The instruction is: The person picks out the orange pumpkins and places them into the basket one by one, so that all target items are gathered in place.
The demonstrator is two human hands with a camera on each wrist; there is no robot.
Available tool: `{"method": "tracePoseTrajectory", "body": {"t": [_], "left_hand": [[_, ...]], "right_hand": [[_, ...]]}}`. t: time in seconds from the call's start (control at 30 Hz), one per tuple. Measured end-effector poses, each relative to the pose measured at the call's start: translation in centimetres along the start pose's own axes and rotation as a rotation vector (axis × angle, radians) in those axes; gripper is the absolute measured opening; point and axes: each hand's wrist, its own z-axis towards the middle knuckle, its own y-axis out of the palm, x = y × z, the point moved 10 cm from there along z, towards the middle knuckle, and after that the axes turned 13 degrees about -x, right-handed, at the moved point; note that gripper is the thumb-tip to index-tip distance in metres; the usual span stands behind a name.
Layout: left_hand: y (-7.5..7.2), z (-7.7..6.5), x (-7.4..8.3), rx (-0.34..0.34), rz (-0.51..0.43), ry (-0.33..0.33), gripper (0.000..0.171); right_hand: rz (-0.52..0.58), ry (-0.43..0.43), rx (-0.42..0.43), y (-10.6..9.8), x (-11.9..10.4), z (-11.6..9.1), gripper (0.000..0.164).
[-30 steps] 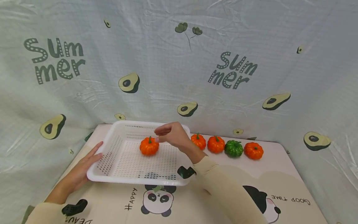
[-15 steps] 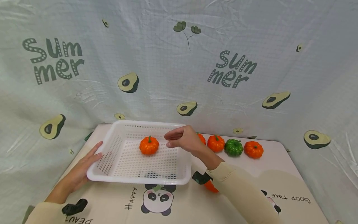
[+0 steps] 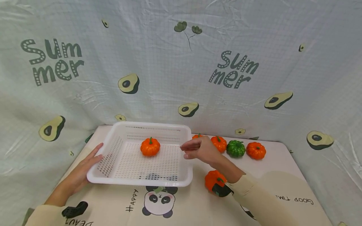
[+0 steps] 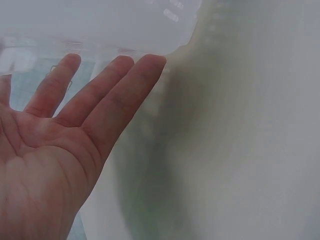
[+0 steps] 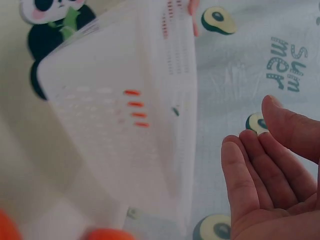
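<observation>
A white perforated plastic basket [image 3: 141,181] stands at the left of the table, with one small orange pumpkin [image 3: 150,147] inside. My left hand [image 3: 83,171] touches the basket's left side with its fingers extended, as the left wrist view [image 4: 55,135] also shows. Above the basket's right rim hovers my right hand [image 3: 202,150], fingers apart from the thumb and nothing between them. Another orange pumpkin [image 3: 212,179] lies below the right forearm, partly covered by the black wrist strap.
Along the table's back edge stand an orange pumpkin [image 3: 219,144], a green pumpkin [image 3: 236,148] and another orange pumpkin [image 3: 256,150]. One more is mostly hidden behind the right hand. A printed cloth [image 3: 158,62] hangs behind the table.
My right hand has drawn away from the pumpkin in the basket, moving right to the basket's rim. The pumpkin under the right forearm has come into sight. The left hand stays put.
</observation>
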Motion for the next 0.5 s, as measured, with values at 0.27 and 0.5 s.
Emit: {"method": "tracePoseTrajectory", "body": {"t": [0.27, 0.5], "left_hand": [[0.0, 0.1, -0.2, 0.005, 0.004, -0.015, 0.071], [0.0, 0.0, 0.0, 0.015, 0.022, -0.006, 0.071]], "right_hand": [[-0.022, 0.055, 0.003, -1.6, 3.3, -2.8, 0.034], [-0.009, 0.066, 0.001, -2.5, 5.0, -4.6, 0.038]]}}
